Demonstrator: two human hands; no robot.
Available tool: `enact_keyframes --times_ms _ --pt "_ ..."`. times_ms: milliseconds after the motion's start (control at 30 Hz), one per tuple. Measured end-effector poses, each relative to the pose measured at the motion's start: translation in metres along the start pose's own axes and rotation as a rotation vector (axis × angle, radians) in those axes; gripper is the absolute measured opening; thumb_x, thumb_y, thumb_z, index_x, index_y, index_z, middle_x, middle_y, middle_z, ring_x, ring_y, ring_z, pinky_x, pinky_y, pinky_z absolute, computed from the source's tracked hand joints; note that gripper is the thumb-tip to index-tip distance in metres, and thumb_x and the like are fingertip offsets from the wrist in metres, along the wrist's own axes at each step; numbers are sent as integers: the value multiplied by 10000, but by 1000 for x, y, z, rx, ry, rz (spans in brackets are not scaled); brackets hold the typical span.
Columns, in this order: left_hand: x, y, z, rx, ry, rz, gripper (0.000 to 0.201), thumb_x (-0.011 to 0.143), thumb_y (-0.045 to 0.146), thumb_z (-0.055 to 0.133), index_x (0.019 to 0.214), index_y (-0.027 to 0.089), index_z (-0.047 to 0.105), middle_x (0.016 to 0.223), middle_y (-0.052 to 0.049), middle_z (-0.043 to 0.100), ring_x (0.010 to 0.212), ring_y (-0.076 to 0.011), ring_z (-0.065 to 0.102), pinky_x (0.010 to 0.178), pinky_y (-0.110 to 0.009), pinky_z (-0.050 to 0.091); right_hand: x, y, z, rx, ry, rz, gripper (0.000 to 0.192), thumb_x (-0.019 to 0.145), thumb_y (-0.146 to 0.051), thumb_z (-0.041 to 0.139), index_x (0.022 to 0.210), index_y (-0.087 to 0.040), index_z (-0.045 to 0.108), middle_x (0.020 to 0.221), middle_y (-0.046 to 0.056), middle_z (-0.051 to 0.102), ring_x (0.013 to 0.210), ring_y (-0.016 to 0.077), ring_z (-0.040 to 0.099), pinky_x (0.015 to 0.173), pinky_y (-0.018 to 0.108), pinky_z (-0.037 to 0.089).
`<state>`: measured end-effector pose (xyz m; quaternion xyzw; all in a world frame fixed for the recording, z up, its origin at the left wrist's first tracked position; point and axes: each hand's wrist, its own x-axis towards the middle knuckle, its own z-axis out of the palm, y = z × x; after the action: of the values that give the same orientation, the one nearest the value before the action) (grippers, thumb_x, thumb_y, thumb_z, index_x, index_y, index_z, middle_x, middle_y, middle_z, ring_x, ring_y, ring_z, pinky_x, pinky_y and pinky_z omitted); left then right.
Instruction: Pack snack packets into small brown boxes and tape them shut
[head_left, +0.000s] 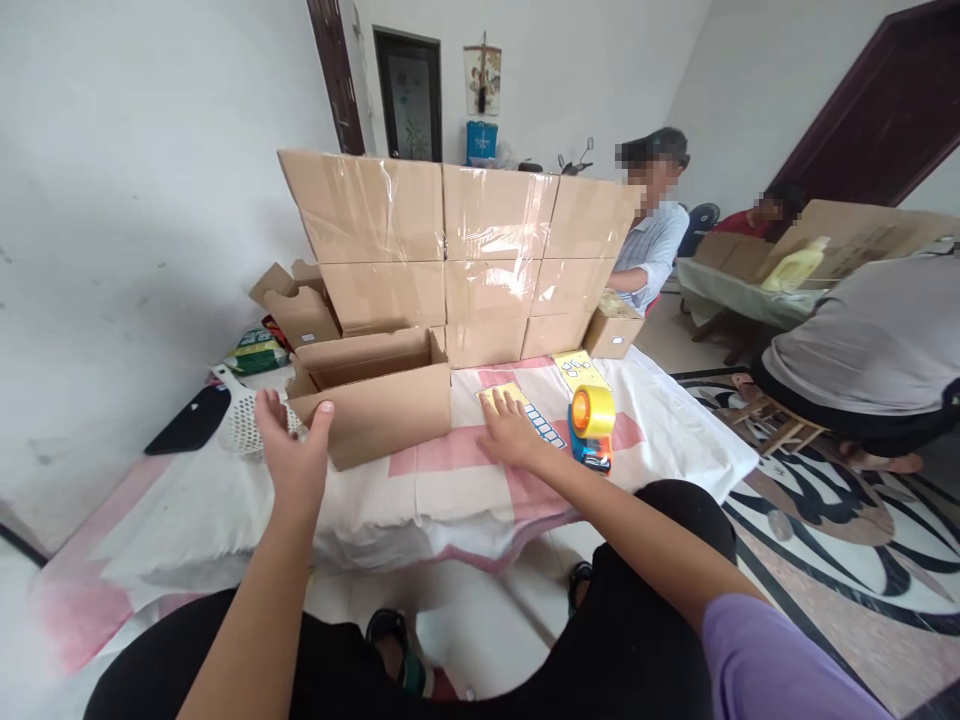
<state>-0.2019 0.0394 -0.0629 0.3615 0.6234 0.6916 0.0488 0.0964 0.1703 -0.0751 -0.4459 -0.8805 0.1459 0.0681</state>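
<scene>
Hands spread, gripping nothing: left hand (294,455) hovers beside the open box (371,395) at frame centre; right hand (508,430) presses flat the yellow sheet (541,418) near the tape dispenser (591,425).

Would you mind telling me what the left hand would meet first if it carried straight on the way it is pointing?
Most likely the open cardboard box: the left hand is open and its fingers point at the box's near left corner. The white mesh basket lies close beside that line, and depth is unclear.
</scene>
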Motion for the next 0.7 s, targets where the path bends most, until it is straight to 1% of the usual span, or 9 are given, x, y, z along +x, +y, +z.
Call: enact_keyframes --times_ms 33,67,133,200,300,433,500,633,700 --pt "-2 -1 -4 -15 32 -34 959 853 450 733 1616 169 223 1676 -193 255 1540 -313 311 1275 -506 273 -4 4 7 -48 -17 74 813 972 -445 553 1647 -130 229 1715 180 129 1598 392 57 1268 622 72" --pt "-3 -2 -6 -32 56 -62 958 845 440 739 1614 167 236 1671 -192 270 1531 -307 331 1273 -492 281 -7 8 13 -60 -30 115 749 1015 -461 466 1642 -116 245 1716 181 125 1598 394 46 1263 627 65" --pt "-4 -2 -9 -60 58 -79 920 855 422 725 1609 172 262 1658 -185 309 1507 -288 380 1267 -455 301 -6 16 22 -65 -35 154 670 1065 -463 317 1642 -127 253 1723 148 129 1603 365 51 1271 592 67" --pt "-3 0 -7 -80 48 -81 887 863 410 713 1603 171 285 1655 -181 318 1504 -279 387 1264 -428 309 4 25 26 -81 -14 210 644 1079 -446 251 1651 -152 226 1732 112 111 1607 338 38 1277 567 43" --pt "-2 8 1 -82 16 -48 854 879 414 696 1596 149 314 1658 -176 315 1521 -278 357 1265 -412 311 32 40 24 -87 30 318 639 1080 -429 222 1653 -148 210 1734 115 109 1605 342 45 1272 576 40" --pt "1 21 15 -41 5 -7 783 901 443 673 1565 143 387 1596 -161 431 1485 -282 412 1269 -429 303 76 63 10 -68 77 452 642 1076 -433 218 1645 -135 238 1728 127 140 1599 355 81 1267 581 79" --pt "1 27 19 -35 14 -7 739 912 453 658 1552 174 416 1592 -141 444 1489 -277 408 1273 -431 293 93 74 2 -57 111 513 643 1075 -436 220 1641 -132 253 1726 134 149 1598 350 93 1270 569 76" --pt "0 32 24 -47 14 -15 650 934 453 620 1516 204 469 1607 -121 427 1504 -264 385 1276 -420 285 108 90 -4 -35 190 649 680 1057 -429 251 1623 -53 270 1708 207 162 1584 415 88 1252 621 68" --pt "-1 32 24 -50 -1 -50 633 936 442 614 1509 210 475 1597 -117 442 1495 -266 399 1270 -428 297 108 95 -1 -22 217 678 696 1045 -435 275 1620 -44 275 1706 209 172 1580 430 86 1250 633 59"
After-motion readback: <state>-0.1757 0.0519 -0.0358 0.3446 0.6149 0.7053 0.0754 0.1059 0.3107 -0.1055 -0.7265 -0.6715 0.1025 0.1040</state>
